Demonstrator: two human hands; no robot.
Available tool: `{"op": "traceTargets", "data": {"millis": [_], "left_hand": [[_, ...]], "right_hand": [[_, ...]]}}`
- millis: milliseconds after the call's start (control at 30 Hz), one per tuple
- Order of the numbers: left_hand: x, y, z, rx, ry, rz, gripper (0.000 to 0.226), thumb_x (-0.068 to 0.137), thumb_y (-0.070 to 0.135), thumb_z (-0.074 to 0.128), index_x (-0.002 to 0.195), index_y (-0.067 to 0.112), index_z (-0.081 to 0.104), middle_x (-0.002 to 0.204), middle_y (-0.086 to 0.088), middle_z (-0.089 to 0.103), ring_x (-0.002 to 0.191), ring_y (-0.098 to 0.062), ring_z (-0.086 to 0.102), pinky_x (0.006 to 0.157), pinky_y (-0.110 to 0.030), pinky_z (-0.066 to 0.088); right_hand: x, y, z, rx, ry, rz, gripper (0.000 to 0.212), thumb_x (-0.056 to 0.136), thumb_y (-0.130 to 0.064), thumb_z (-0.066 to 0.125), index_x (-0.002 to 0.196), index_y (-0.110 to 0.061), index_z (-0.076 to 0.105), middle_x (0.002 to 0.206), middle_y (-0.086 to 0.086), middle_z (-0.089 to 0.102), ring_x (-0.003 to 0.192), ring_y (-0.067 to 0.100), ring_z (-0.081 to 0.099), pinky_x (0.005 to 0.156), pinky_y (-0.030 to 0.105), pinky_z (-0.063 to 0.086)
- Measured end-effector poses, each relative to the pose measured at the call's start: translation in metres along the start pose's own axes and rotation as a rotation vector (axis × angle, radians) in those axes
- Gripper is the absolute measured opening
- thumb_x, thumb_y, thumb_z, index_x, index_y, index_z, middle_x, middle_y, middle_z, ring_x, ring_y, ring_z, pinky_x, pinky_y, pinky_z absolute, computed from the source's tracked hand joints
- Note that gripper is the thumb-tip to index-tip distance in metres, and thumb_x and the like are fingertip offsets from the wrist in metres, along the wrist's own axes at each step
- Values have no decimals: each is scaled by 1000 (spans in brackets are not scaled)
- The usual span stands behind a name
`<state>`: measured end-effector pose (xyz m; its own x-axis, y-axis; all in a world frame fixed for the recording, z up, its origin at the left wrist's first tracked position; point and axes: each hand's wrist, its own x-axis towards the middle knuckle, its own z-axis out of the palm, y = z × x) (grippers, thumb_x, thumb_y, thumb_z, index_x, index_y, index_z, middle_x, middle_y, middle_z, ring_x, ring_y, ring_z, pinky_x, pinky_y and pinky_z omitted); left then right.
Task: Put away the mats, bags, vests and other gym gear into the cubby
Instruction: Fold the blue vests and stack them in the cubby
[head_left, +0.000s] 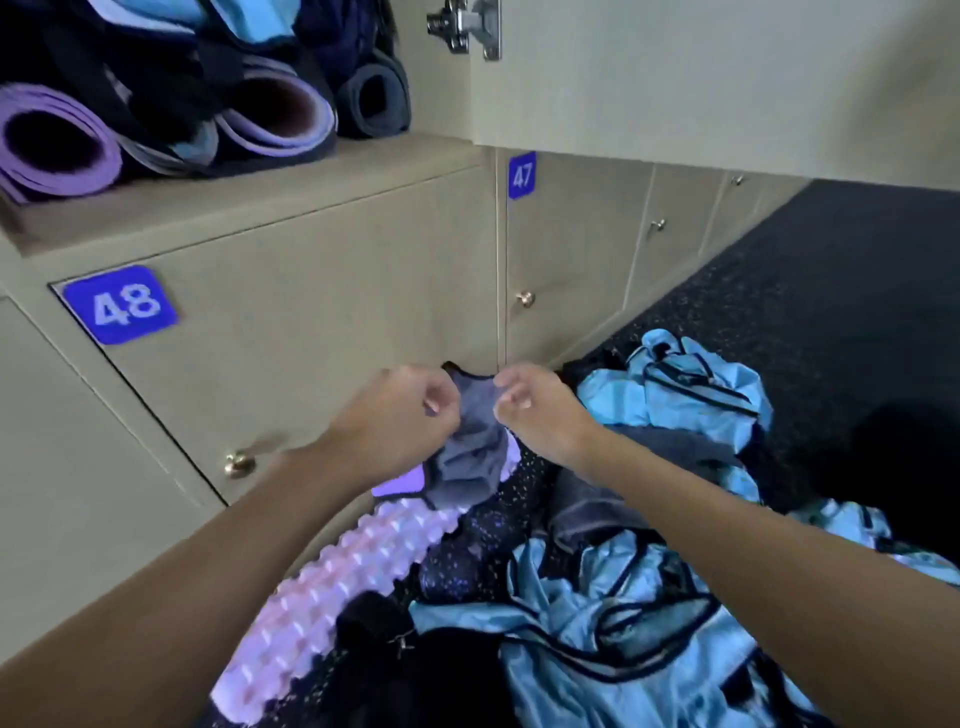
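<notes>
The purple rolled mat (52, 145) runs off the left edge. The grey cloth (470, 452) hides part of the ridged foam roller (332, 582), and the distant locker knobs (736, 180) are too small to make out.

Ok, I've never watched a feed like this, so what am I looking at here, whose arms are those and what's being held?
There is no machine. This is one wide camera worn on a person's head, looking forward and down, so the two bare arms coming in from the bottom are the wearer's own. The left hand and right hand each pinch the top edge of a grey cloth, probably a vest or bag, holding it up between them. Below lies a pile on the dark floor: shiny light blue vests, a knobbly pink foam roller and dark speckled fabric. At top left is the open cubby, already holding rolled purple mats. Under it are closed locker doors numbered 48 and 47.
</notes>
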<state>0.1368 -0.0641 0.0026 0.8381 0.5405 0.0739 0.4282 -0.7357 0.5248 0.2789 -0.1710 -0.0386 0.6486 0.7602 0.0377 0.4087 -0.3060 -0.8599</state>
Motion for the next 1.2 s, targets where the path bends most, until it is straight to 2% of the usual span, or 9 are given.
{"op": "traceTargets", "data": {"millis": [100, 200, 267, 400, 633, 800, 933, 1067, 1200], "left_hand": [[-12, -13, 60, 24, -187, -51, 14, 79, 27, 54, 79, 25, 68, 83, 3, 71, 85, -23, 68, 82, -40, 56], [-27, -19, 101, 36, -281, -65, 18, 85, 25, 59, 99, 23, 70, 101, 1, 71, 97, -23, 65, 89, -37, 53], [-31, -26, 109, 79, -247, -71, 29, 85, 28, 62, 112, 20, 68, 116, -2, 64, 107, -24, 61, 92, -37, 50], [-22, -47, 103, 102, -160, -122, 50, 70, 49, 55, 110, 21, 68, 112, -8, 58, 107, -33, 59, 89, -43, 50], [0, -84, 96, 60, -99, -269, 48, 87, 36, 68, 132, 27, 56, 136, -10, 43, 123, -33, 46, 109, -45, 36], [11, -108, 100, 45, -167, -274, 58, 84, 42, 70, 138, 29, 51, 135, -12, 45, 126, -34, 46, 107, -49, 39], [15, -118, 107, 21, -180, -296, 74, 72, 56, 63, 140, 31, 51, 145, -12, 46, 133, -33, 44, 109, -47, 38], [17, -114, 113, -20, -202, -305, 54, 89, 26, 68, 140, 14, 54, 145, -14, 49, 132, -30, 48, 102, -30, 36], [11, -114, 110, -7, -194, -289, 36, 85, 23, 60, 119, 12, 67, 132, -23, 52, 124, -41, 51, 98, -39, 42]], "right_hand": [[-41, 52, 3, -203, -154, 105, 27, 90, -7, 54, 117, -6, 59, 91, 4, 58, 87, 18, 53, 76, 21, 40], [-68, 89, 10, -267, -254, 199, 32, 92, -15, 56, 123, -7, 56, 87, -2, 56, 87, 16, 54, 79, 25, 41], [-77, 102, 17, -261, -270, 241, 33, 91, -18, 58, 122, -8, 55, 83, -4, 55, 83, 15, 54, 75, 24, 41], [-75, 109, 32, -235, -289, 259, 34, 91, -21, 58, 123, -10, 55, 77, -10, 53, 82, 14, 52, 78, 23, 40], [-31, 90, 61, -179, -264, 214, 47, 94, -19, 59, 137, -6, 46, 116, 17, 58, 109, 29, 58, 87, 29, 43], [13, 91, 83, -117, -165, 149, 67, 84, -23, 65, 144, -20, 35, 132, 16, 47, 115, 28, 54, 94, 36, 49], [27, 100, 89, -134, -145, 120, 83, 84, -23, 68, 152, -34, 22, 144, 14, 29, 133, 28, 36, 106, 29, 35], [38, 112, 94, -45, -169, 172, 82, 82, -25, 72, 152, -32, 28, 157, 10, 23, 141, 25, 33, 112, 30, 33], [38, 112, 83, -57, -131, 94, 77, 86, -21, 70, 152, -23, 30, 147, 13, 39, 136, 22, 40, 104, 21, 30]]}}
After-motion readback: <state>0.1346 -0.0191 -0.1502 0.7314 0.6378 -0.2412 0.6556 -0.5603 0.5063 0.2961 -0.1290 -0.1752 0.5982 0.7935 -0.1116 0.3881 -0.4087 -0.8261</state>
